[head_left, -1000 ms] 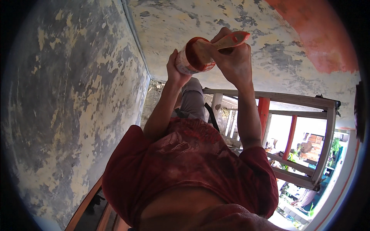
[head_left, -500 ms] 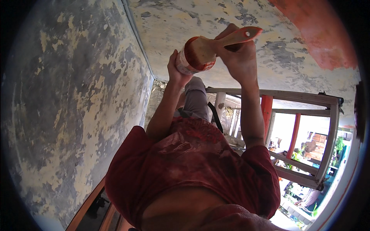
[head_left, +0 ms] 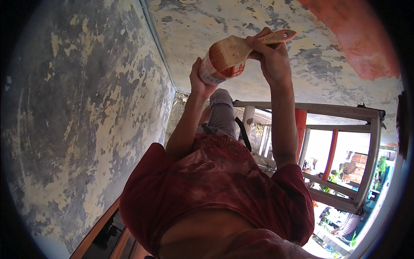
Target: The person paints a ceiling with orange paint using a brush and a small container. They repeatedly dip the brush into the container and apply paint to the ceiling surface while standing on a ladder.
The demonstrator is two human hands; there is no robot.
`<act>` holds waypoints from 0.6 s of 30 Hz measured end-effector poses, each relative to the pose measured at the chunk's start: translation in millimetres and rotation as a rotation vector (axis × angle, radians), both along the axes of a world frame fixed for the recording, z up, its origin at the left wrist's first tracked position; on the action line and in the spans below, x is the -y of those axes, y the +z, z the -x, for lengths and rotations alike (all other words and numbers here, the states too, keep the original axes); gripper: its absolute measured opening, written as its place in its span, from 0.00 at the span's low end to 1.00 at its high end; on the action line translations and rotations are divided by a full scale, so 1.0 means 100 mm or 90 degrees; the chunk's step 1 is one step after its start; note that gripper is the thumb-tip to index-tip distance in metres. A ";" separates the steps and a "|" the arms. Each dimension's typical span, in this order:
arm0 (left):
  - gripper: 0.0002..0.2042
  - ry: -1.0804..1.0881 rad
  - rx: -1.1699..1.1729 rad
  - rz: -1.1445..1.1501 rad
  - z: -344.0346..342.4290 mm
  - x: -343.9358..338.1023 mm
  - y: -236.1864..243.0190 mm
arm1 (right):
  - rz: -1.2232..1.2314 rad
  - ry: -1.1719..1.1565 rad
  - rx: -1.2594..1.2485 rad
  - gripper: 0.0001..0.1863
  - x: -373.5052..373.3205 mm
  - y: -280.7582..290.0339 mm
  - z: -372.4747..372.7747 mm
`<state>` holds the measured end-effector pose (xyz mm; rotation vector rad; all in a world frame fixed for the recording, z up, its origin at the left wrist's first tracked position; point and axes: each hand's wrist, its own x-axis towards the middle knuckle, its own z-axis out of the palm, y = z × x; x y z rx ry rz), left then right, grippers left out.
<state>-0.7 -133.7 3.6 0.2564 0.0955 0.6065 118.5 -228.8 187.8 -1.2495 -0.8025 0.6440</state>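
My left hand point(head_left: 199, 82) is closed around a small round paint tub point(head_left: 211, 76) with a printed side, tilted so that its mouth faces up and right. Red-orange paint shows inside it. In my right hand point(head_left: 275, 60), a wide paintbrush point(head_left: 236, 48) is gripped near the base of its pale handle. Its reddish bristles point(head_left: 217, 57) lie at the tub's mouth, overlapping the rim. Whether the tips touch the paint inside I cannot tell. The brush's broad side faces up, with its handle end pointing right.
A patchy, peeling wall point(head_left: 86, 112) stands on the left. Ahead is another mottled wall point(head_left: 215, 19), with a red-orange painted area point(head_left: 349, 39) at upper right. A wooden frame with red bars point(head_left: 371, 159) stands right, and plants show beyond it.
My right hand has turned the paintbrush so its broad face shows, and its bristles sit further out over the tub's rim. Both hands have shifted slightly right.
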 end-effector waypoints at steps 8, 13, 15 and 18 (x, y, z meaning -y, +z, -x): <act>0.31 0.013 0.056 0.022 0.11 -0.06 0.06 | 0.039 -0.071 0.309 0.04 0.10 0.23 0.14; 0.32 0.035 0.010 0.015 0.14 -0.09 0.12 | -0.110 -0.016 0.595 0.08 0.09 0.21 0.29; 0.31 0.037 0.002 0.004 0.13 -0.11 0.11 | -0.170 0.006 0.699 0.13 0.04 0.17 0.29; 0.31 0.028 -0.018 -0.016 0.11 -0.11 0.12 | -0.139 0.012 0.775 0.13 -0.01 0.11 0.28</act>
